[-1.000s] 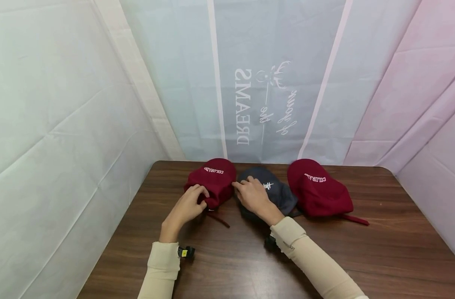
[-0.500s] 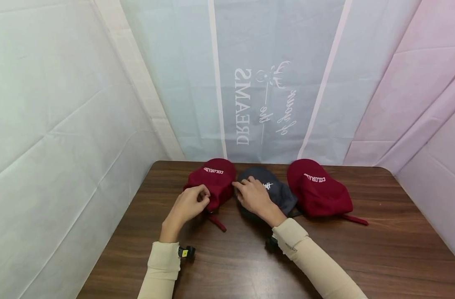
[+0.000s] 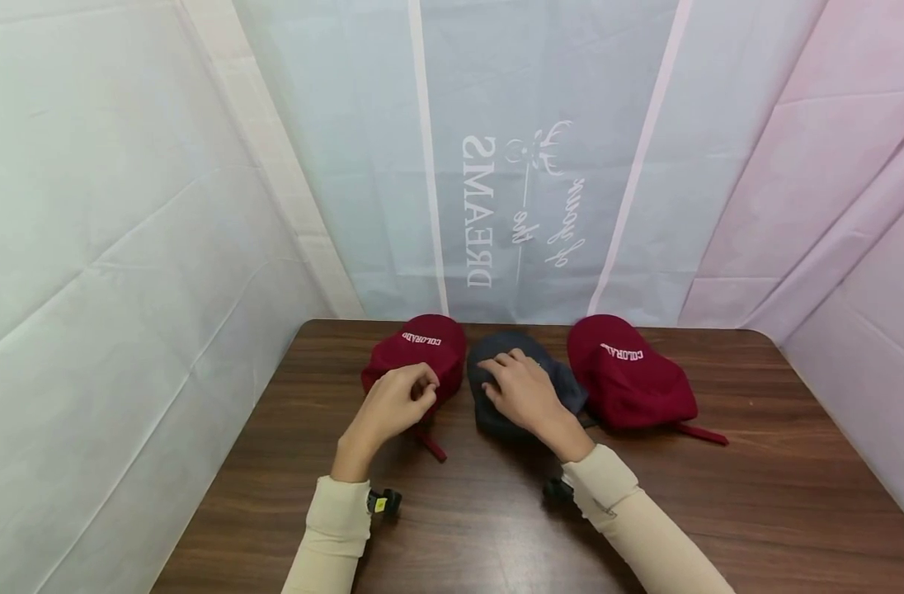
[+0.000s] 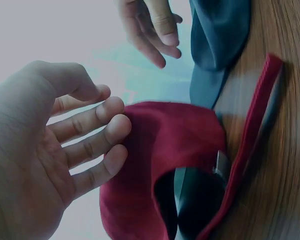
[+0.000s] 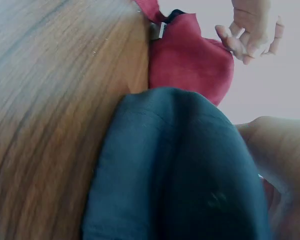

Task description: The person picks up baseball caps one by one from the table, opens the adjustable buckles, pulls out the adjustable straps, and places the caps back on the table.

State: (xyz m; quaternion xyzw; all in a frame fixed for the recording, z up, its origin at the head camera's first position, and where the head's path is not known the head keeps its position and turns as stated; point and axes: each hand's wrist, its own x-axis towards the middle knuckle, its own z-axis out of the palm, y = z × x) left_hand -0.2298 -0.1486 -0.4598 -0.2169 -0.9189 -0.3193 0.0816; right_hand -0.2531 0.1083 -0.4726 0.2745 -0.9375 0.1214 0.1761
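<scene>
Hovering near two red caps (image 3: 418,355) (image 3: 633,384) and one dark cap (image 5: 175,165), two hands (image 3: 396,400) (image 3: 524,392) curve empty fingers (image 4: 87,147) loosely.

We are looking into a fabric-walled booth (image 3: 860,272): pale, creased cloth sheets (image 3: 118,264) are flanking a wood-grain bench (image 3: 764,478), and a curtain (image 3: 541,74) printed with "DREAMS" is hanging behind it. What building is holding it, we are not managing to tell.

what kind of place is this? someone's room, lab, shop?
Probably a staged recording booth, not a lived-in room: pale fabric sheets hang around a wood-grain table, the back one carries flipped DREAMS lettering, and a dark gray cap lies between two maroon COLORADO caps.
</scene>
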